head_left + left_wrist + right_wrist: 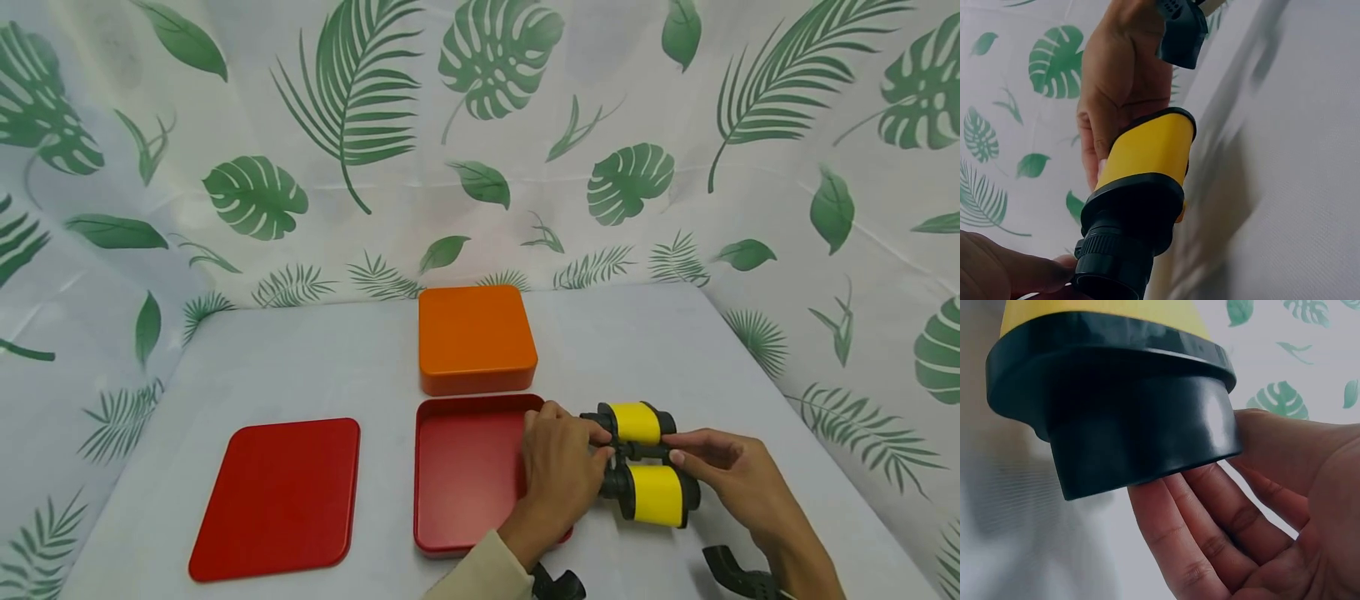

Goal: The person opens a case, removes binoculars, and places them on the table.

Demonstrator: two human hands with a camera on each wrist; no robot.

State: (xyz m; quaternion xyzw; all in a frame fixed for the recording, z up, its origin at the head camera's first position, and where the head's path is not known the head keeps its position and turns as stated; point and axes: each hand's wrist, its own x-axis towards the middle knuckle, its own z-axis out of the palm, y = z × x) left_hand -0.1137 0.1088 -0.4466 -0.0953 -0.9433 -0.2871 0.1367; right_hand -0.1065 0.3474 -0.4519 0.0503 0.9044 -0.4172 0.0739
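In the head view, yellow-and-black binoculars [657,496] are held between both hands at the right side of the table, with their eyepieces to the left. My left hand [558,471] pinches the eyepiece end, its forearm crossing over the right side of an open red box [465,487]. At the wider lens end, my right hand [738,475] grips with thumb and fingers near the middle bar. The right wrist view shows fingers [1175,540] against the rim of a black lens barrel [1147,431]. In the left wrist view, the thumb [1041,272] lies by a ribbed eyepiece [1113,256].
A flat red lid [277,500] lies left of the red box. Behind that box sits an orange box [477,333]. The white table [637,333] meets a leaf-patterned curtain [540,150] at the back and sides. Black wrist mounts [738,571] show near the forearms.
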